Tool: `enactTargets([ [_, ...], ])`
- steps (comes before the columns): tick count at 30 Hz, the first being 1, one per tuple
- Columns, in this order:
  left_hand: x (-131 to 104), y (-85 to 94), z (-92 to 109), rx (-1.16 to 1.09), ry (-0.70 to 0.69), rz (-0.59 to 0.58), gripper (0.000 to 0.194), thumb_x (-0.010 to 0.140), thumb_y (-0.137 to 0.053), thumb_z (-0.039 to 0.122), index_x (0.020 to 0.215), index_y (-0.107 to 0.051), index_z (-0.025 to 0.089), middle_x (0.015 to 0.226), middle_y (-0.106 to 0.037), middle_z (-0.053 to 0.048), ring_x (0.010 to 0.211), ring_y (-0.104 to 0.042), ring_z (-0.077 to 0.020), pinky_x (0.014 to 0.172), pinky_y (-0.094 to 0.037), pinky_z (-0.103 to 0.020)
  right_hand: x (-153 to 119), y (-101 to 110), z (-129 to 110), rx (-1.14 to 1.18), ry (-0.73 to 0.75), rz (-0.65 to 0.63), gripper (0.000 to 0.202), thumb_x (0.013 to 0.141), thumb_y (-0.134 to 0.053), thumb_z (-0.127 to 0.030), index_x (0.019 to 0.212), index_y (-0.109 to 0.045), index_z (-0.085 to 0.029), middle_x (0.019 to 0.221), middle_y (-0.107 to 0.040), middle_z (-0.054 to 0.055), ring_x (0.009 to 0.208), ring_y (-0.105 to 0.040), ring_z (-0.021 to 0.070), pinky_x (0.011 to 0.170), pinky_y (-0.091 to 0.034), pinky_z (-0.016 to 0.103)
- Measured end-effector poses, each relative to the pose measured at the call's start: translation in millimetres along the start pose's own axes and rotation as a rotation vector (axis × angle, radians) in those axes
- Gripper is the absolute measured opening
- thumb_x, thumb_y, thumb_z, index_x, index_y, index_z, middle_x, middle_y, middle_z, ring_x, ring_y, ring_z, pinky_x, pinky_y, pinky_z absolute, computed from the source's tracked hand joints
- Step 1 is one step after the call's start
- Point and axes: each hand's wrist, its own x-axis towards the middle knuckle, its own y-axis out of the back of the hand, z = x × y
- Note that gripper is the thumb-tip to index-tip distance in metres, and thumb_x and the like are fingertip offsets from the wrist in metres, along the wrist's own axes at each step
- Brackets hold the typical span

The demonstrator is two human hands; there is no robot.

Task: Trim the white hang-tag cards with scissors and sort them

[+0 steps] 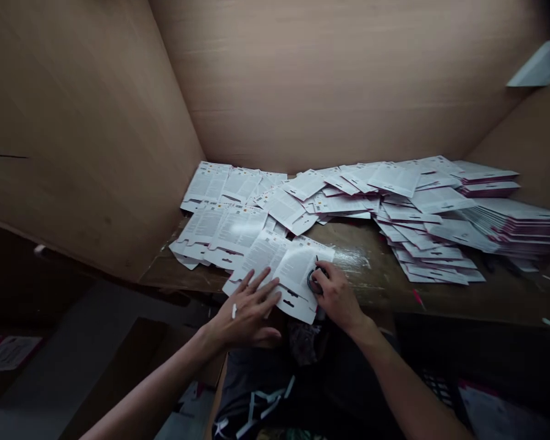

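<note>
A white printed card sleeve (297, 263) with a slotted hanging tab lies unfolded at the table's front edge, its tab reaching over the edge. My left hand (245, 315) rests on its lower left part, fingers spread and holding nothing. A small white slot-shaped paper scrap (233, 311) sticks to the back of that hand. At the card's right side, my right hand (337, 293) is closed around small dark scissors (311, 280); a looped handle and a thin tip show, the rest is hidden by the fingers. More flat sleeves (211, 229) overlap just behind and to the left.
Overlapping card sleeves (348, 180) run along the back wall (330, 79) to stacks (527, 223) at the right. A wooden side panel (87, 122) bounds the left. White paper strips (256, 409) lie on my lap. A red sliver (418, 298) lies near the front edge.
</note>
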Motion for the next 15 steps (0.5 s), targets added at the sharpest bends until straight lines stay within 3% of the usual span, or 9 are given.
enactTargets([
  [2,24.2,-8.6,17.7,-0.057,-0.047,-0.041,0.079,0.093,-0.071,0.073,0.152,-0.060,0.022,0.154,-0.061,-0.016,0.165,-0.029,-0.0425,0.135,-0.025,-0.062,-4.3,17.3,14.9,0.132,-0.067,0.042,0.010,0.098,-0.058,-0.020,0.097,-0.068,-0.023,0.130,-0.067,0.016,0.119,-0.067,0.0346,0.102,-0.058,0.054],
  [5,60.2,-17.9,33.7,-0.136,-0.048,-0.070,0.057,0.100,-0.072,0.049,0.150,-0.059,0.024,0.142,-0.065,-0.013,0.159,-0.040,-0.0386,0.131,-0.036,-0.057,-13.5,42.7,27.8,0.435,-0.300,0.157,0.014,0.103,-0.063,-0.037,0.106,-0.067,-0.024,0.117,-0.073,0.013,0.111,-0.074,0.0311,0.094,-0.062,0.049],
  [8,85.1,-22.0,42.7,-0.153,-0.046,-0.082,0.045,0.105,-0.062,0.031,0.149,-0.057,0.025,0.151,-0.059,-0.014,0.148,-0.050,-0.0361,0.122,-0.047,-0.053,-27.1,63.2,31.4,0.731,-0.542,0.076,0.031,0.101,-0.069,-0.053,0.106,-0.067,-0.023,0.098,-0.078,0.009,0.092,-0.079,0.0279,0.076,-0.064,0.039],
  [11,94.9,-24.1,47.9,-0.144,-0.043,-0.086,0.042,0.106,-0.056,0.025,0.149,-0.057,0.026,0.166,-0.048,-0.015,0.143,-0.053,-0.0374,0.115,-0.051,-0.056,-40.6,76.5,31.4,0.810,-0.613,-0.016,0.037,0.095,-0.077,-0.058,0.100,-0.071,-0.021,0.092,-0.080,0.007,0.085,-0.079,0.0262,0.072,-0.062,0.035],
  [15,97.6,-28.2,48.9,-0.191,-0.060,-0.077,0.045,0.105,-0.056,0.020,0.149,-0.056,0.027,0.164,-0.051,-0.013,0.151,-0.048,-0.0356,0.120,-0.049,-0.055,-50.5,85.9,32.4,0.792,-0.629,0.020,0.035,0.096,-0.076,-0.056,0.101,-0.072,-0.021,0.086,-0.080,0.006,0.075,-0.076,0.0227,0.068,-0.059,0.034],
])
